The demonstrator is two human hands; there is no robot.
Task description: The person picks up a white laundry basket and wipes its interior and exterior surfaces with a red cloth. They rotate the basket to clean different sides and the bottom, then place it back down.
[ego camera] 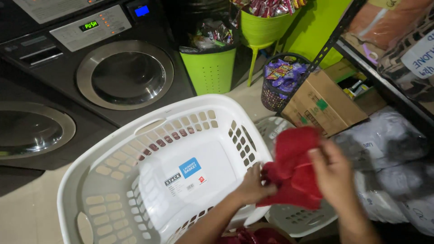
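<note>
1. Two bare hands work a red cloth (294,169) at the lower right of the frame, just past the right rim of a white laundry basket (149,135).
2. The left hand (253,185) comes up from the bottom centre, its fingers closed on the cloth's left edge, the wrist lying over the basket's rim.
3. The right hand (332,174) sits to the right of the cloth, fingers and thumb pinched on its upper right part; the cloth bunches between the two hands.
4. That basket fills the lower middle of the frame, tilted, with slotted walls and a printed label (185,174) on its bare bottom.
5. A second white basket (298,219) shows beneath the cloth, lower right.
6. More red fabric (253,236) peeks in at the bottom edge, below the left forearm.
7. Dark front-loading washing machines (124,74) with round steel doors take the upper left.
8. Green bins (210,68) stuffed with wrappers stand at the top centre, and a dark mesh bin (273,92) of purple packets sits just beside a cardboard box (321,106).
9. Bagged laundry (389,144) is stacked at the right, under a dark metal shelf (384,83).
</note>
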